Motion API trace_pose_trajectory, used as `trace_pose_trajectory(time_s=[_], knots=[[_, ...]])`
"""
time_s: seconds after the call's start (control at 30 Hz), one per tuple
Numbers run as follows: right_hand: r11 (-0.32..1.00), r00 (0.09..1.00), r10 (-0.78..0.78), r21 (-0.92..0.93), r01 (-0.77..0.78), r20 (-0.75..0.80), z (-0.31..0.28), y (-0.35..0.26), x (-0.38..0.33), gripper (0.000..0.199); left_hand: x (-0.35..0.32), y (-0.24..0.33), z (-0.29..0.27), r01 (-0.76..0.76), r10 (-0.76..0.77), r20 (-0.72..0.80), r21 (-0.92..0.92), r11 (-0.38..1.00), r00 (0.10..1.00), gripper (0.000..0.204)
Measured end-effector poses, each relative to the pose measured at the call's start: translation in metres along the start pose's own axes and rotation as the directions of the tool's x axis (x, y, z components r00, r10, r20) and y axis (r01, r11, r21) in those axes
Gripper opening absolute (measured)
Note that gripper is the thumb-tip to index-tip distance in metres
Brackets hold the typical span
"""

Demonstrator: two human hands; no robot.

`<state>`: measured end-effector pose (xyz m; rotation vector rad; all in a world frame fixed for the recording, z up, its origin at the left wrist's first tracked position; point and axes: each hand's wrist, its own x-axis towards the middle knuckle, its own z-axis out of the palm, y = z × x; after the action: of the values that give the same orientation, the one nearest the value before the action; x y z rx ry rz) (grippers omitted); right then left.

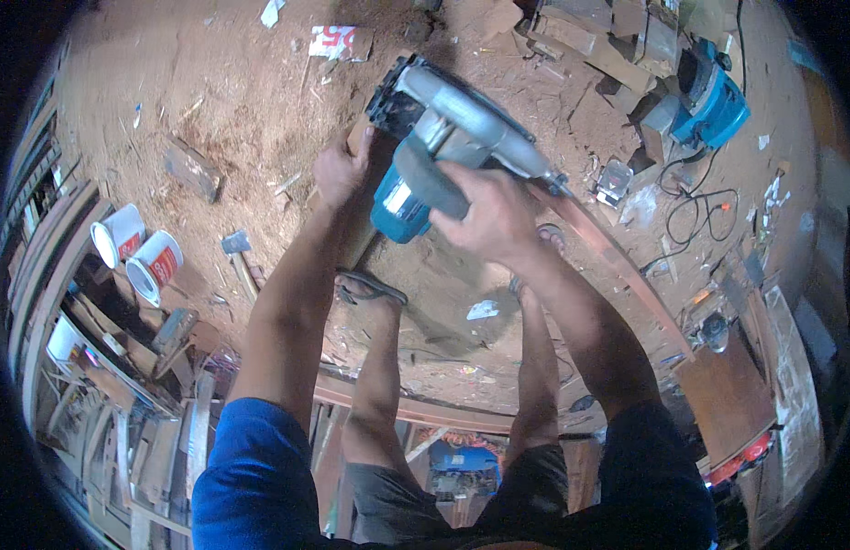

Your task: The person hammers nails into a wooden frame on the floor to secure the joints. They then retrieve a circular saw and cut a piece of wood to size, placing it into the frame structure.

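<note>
A circular saw (475,115) with a grey metal guard and a teal motor housing is tilted over the ground in front of me. My right hand (491,213) is wrapped around its dark rear handle. Beside the saw's front end, my left hand (341,174) grips a piece of wood, thumb up along it; most of that wood is hidden by the hand and saw. A long reddish board (618,257) runs from under the saw toward the lower right. The blade and any cut line are hidden from view.
Left lie a hammer (242,261), a wood block (193,168) and two white buckets (156,266). A teal power tool (714,105) with a black cord (686,197) sits at the upper right near scrap wood. My sandalled feet stand either side of the sawdust; stacked timber (54,302) lines the left edge.
</note>
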<state>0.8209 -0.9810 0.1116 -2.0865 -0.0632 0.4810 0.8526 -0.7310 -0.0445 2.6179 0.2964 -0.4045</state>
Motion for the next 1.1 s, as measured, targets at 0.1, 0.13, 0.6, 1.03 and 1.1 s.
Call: trace_pose_trajectory(time_s=[0.1, 0.13, 0.6, 1.03, 1.1], knots=[[0.995, 1.0, -0.019, 0.101, 0.021, -0.012, 0.013, 0.002, -0.002, 0.055, 0.0, 0.007, -0.001, 0.065, -0.069, 0.074, 0.059, 0.996, 0.995, 0.055], [0.989, 1.0, -0.006, 0.146, 0.004, 0.011, 0.014, 0.0, 0.0, 0.055, 0.0, -0.002, 0.004, 0.043, -0.045, 0.059, 0.023, 0.999, 0.997, 0.054], [0.98, 0.975, 0.109, 0.145, -0.139, 0.195, 0.02, -0.013, 0.016, 0.066, 0.001, 0.006, -0.002, -0.005, 0.001, 0.072, 0.052, 0.999, 0.997, 0.058], [0.987, 0.98, 0.067, 0.129, -0.092, 0.187, 0.018, -0.02, 0.027, 0.063, -0.011, -0.04, 0.028, -0.031, 0.108, 0.106, -0.554, 0.832, 0.989, 0.039], [0.988, 0.985, 0.068, 0.123, -0.089, 0.161, 0.024, -0.02, 0.028, 0.063, -0.011, -0.038, 0.026, -0.023, 0.113, 0.123, -0.571, 0.821, 0.986, 0.039]])
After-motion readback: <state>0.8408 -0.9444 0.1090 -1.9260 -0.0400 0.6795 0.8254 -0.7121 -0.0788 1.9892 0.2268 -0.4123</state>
